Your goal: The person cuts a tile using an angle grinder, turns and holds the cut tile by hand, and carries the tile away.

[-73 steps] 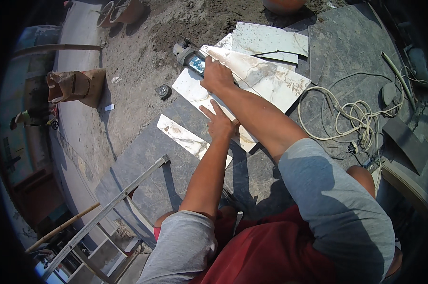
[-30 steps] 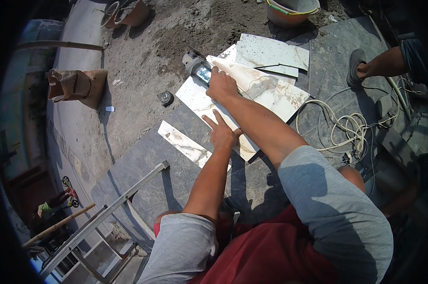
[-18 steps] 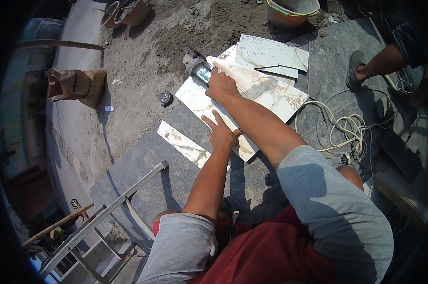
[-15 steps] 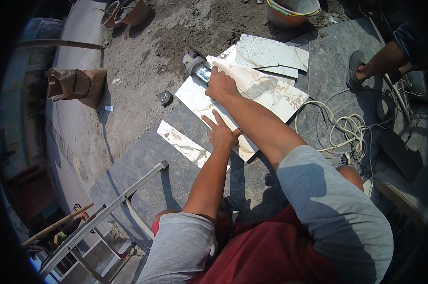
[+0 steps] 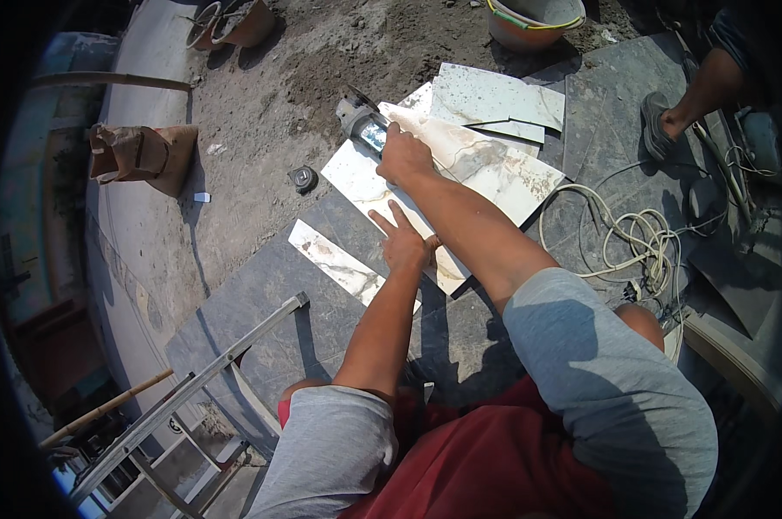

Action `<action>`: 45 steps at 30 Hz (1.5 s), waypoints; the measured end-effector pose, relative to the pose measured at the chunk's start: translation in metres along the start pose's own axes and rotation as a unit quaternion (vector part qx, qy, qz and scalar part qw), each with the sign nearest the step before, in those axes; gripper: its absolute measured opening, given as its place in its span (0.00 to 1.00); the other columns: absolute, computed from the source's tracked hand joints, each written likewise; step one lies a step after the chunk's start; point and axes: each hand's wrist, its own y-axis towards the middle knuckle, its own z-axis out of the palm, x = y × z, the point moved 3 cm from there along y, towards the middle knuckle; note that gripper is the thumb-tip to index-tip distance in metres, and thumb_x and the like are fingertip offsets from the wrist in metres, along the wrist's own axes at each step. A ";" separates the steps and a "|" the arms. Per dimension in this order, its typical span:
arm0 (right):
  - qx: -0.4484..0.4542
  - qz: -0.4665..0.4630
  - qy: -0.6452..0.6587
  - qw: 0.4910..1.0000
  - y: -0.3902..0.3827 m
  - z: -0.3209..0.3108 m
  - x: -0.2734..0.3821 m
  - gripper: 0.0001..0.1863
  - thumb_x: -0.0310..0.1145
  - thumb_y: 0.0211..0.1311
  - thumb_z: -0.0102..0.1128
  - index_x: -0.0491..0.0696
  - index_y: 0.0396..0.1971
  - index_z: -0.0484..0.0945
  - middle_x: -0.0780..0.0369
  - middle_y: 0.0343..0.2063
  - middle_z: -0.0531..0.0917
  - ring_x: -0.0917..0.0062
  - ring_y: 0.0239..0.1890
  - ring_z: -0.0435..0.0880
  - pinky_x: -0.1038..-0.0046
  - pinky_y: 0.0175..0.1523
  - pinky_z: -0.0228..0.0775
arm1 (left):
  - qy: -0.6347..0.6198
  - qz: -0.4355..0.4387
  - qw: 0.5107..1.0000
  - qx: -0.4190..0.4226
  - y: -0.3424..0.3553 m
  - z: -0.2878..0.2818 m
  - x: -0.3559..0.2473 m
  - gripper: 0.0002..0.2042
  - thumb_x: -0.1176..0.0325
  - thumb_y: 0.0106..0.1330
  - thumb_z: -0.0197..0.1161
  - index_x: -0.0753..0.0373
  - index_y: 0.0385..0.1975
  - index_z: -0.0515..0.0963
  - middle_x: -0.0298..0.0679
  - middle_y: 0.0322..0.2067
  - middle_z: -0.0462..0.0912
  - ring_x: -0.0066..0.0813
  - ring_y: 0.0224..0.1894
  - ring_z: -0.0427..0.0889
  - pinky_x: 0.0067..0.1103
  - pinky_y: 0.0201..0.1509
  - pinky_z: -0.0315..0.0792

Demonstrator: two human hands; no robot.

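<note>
I see my right hand [image 5: 406,157] clasped around the power tool [image 5: 365,125], which points forward-left over the far-left edge of the marbled tile [image 5: 503,173], roughly lengthwise, while my left hand [image 5: 404,246], farther from it, rests splayed near the near-left edge.

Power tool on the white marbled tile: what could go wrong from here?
The bare left hand lies spread on the white marbled tile, so a slip of the power tool in the right hand might injure it; whether the tool is running cannot be told.

The tile might shift or crack, as I see no clamp on it.

Another person's shoe stands near the loosely coiled pale cable, which could trip them.
</note>
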 end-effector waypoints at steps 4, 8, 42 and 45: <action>0.003 -0.002 -0.005 1.000 -0.002 -0.002 0.000 0.35 0.36 0.49 0.72 0.42 0.57 0.66 0.48 0.49 0.82 0.58 0.51 0.84 0.62 0.56 0.78 | 0.004 -0.011 1.000 0.000 -0.001 -0.001 -0.001 0.65 0.47 0.45 0.81 0.49 0.77 0.36 0.56 0.76 0.24 0.60 0.58 0.78 0.38 0.57 0.77; -0.015 0.010 -0.014 1.000 -0.004 -0.003 0.001 0.35 0.34 0.48 0.74 0.43 0.57 0.68 0.50 0.48 0.83 0.61 0.52 0.85 0.64 0.54 0.80 | 0.004 -0.019 1.000 0.008 -0.002 -0.003 -0.002 0.65 0.48 0.45 0.81 0.49 0.77 0.36 0.56 0.76 0.24 0.58 0.58 0.78 0.37 0.57 0.77; -0.002 0.005 -0.029 1.000 -0.018 -0.005 -0.010 0.37 0.35 0.48 0.75 0.43 0.58 0.67 0.50 0.49 0.83 0.60 0.51 0.85 0.63 0.55 0.79 | 0.005 -0.004 1.000 0.010 -0.002 -0.003 -0.002 0.65 0.47 0.46 0.81 0.49 0.77 0.36 0.57 0.75 0.24 0.58 0.58 0.78 0.37 0.57 0.77; 0.010 0.008 -0.020 1.000 -0.019 -0.005 -0.011 0.37 0.35 0.48 0.75 0.43 0.57 0.67 0.50 0.49 0.83 0.60 0.51 0.85 0.63 0.55 0.79 | 0.004 0.005 1.000 0.021 -0.004 -0.005 -0.002 0.62 0.49 0.52 0.78 0.53 0.77 0.34 0.61 0.75 0.24 0.65 0.58 0.76 0.42 0.59 0.76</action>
